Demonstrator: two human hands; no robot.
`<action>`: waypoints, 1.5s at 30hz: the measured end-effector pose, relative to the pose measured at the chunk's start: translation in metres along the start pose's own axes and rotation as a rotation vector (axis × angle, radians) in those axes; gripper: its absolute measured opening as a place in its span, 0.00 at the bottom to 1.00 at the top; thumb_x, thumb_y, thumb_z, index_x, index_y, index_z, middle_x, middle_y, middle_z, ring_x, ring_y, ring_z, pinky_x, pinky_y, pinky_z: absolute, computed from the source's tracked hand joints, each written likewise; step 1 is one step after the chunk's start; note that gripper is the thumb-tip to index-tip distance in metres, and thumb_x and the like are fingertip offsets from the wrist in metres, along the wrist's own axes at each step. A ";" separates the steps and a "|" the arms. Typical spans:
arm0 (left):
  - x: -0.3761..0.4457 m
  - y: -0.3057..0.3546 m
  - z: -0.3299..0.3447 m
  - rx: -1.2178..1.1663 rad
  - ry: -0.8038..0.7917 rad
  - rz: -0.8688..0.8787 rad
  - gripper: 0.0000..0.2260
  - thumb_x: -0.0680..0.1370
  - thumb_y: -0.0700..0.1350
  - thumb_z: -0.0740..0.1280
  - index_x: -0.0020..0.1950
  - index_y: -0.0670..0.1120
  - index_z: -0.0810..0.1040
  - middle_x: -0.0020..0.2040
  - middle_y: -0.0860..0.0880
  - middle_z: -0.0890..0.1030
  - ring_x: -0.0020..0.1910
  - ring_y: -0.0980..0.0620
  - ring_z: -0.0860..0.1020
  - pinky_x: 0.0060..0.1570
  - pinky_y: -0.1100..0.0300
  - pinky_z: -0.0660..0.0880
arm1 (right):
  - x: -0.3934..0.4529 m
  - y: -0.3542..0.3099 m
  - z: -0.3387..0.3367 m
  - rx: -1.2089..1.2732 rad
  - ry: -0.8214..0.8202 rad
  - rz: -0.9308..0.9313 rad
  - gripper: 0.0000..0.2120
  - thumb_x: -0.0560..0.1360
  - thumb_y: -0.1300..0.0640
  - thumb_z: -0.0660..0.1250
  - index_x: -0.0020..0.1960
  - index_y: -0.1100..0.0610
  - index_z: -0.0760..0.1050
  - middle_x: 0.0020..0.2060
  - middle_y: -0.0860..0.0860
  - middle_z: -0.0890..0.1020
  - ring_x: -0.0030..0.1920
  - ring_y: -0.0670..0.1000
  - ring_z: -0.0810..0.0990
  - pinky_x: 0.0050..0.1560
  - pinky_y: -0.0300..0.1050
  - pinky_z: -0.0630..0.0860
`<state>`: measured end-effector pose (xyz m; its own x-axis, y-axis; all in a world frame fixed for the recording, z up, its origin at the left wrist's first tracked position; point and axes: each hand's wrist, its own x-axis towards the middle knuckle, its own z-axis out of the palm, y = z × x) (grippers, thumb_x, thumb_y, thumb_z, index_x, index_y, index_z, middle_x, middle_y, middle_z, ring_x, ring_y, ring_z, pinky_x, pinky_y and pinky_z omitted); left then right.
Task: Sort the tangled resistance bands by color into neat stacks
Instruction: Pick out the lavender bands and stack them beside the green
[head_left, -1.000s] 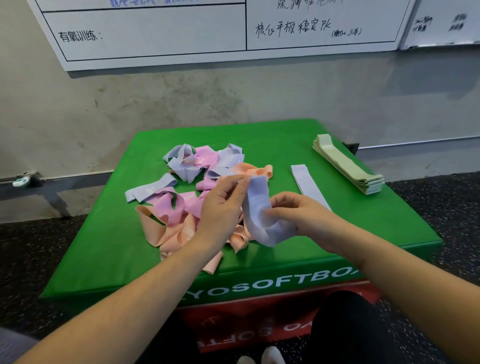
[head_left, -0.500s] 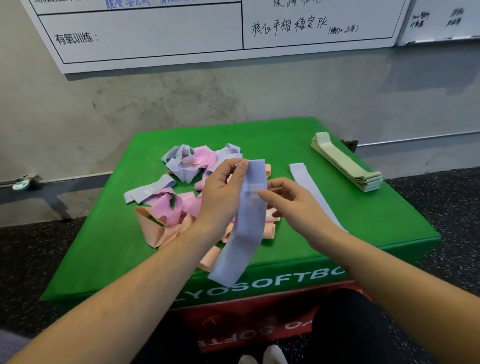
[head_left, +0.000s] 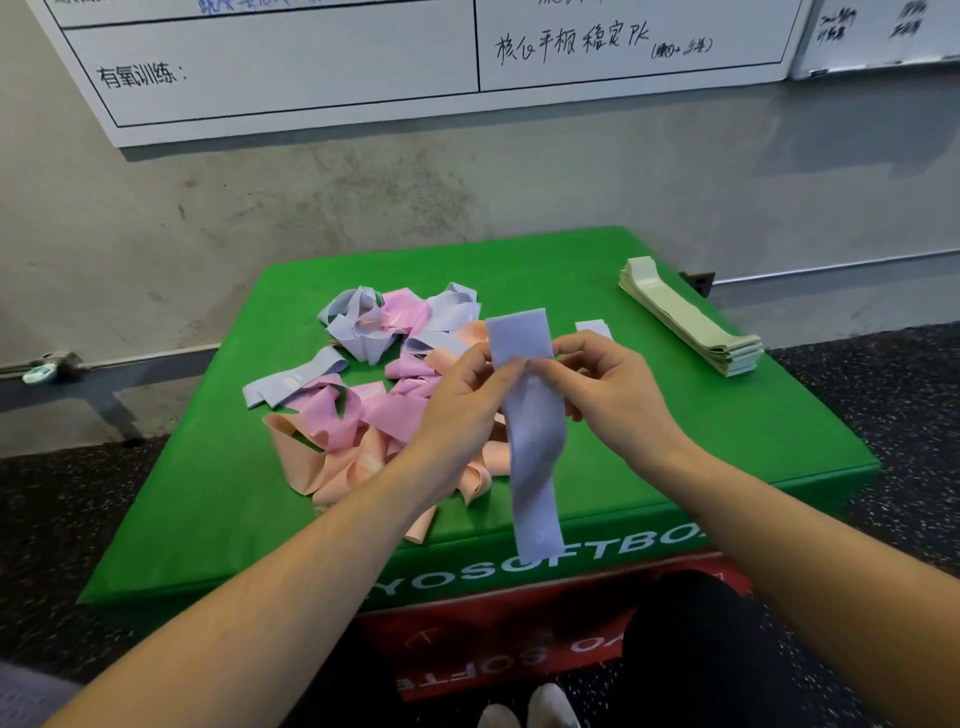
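- A small grey thing (head_left: 45, 367) sits far to the left, low on the wall by the floor. It is too small to tell what it is.
- A big green soft box (head_left: 701, 415) stands in front of the wall, with a red part under it.
- On the left part of the box top lies a messy pile of bands (head_left: 374, 395). Purple, pink and peach bands are all mixed up and looped over each other.
- The left hand (head_left: 462, 410) is above the near side of the pile. Its thumb and fingers pinch the purple band (head_left: 532, 431) near its top.
- The purple band is held up in the air between the two hands. Its top end sticks up flat and its long end hangs down past the front edge of the box.
- The right hand (head_left: 608, 384) is just beside the left hand. Its fingers are curled and pinch the same purple band from the other side.
- Behind the right hand a flat purple band (head_left: 594, 328) lies on the box. Only its far end shows.
- At the far right of the box top is a neat stack of pale green bands (head_left: 691, 325), well apart from the pile.
- On the wall above hangs a white board (head_left: 311, 78) with writing on it.
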<state>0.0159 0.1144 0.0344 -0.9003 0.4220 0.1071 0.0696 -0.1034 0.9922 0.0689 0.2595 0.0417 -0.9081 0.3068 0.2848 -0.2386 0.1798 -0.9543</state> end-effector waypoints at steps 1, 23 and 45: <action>0.001 -0.001 0.003 0.020 -0.002 0.027 0.05 0.82 0.48 0.65 0.52 0.54 0.81 0.48 0.51 0.85 0.51 0.50 0.82 0.47 0.55 0.78 | -0.001 0.002 -0.002 -0.004 0.015 0.011 0.02 0.77 0.58 0.72 0.45 0.53 0.81 0.32 0.48 0.80 0.29 0.43 0.73 0.30 0.38 0.70; 0.109 0.005 0.065 -0.529 0.304 -0.288 0.10 0.83 0.41 0.57 0.45 0.41 0.74 0.33 0.47 0.71 0.29 0.51 0.71 0.34 0.59 0.72 | -0.013 0.059 -0.057 -0.227 -0.088 0.231 0.05 0.83 0.48 0.60 0.53 0.45 0.75 0.30 0.50 0.71 0.29 0.48 0.68 0.34 0.43 0.66; 0.210 -0.071 0.125 -0.030 0.195 -0.241 0.10 0.85 0.41 0.59 0.66 0.42 0.70 0.49 0.47 0.78 0.42 0.51 0.79 0.44 0.56 0.80 | -0.008 0.094 -0.157 0.017 -0.001 0.499 0.12 0.78 0.65 0.67 0.50 0.50 0.84 0.51 0.48 0.84 0.39 0.44 0.82 0.43 0.42 0.80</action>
<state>-0.1239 0.3232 -0.0056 -0.9550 0.2572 -0.1478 -0.1658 -0.0497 0.9849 0.1073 0.4210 -0.0363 -0.9134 0.3507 -0.2066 0.2190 -0.0043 -0.9757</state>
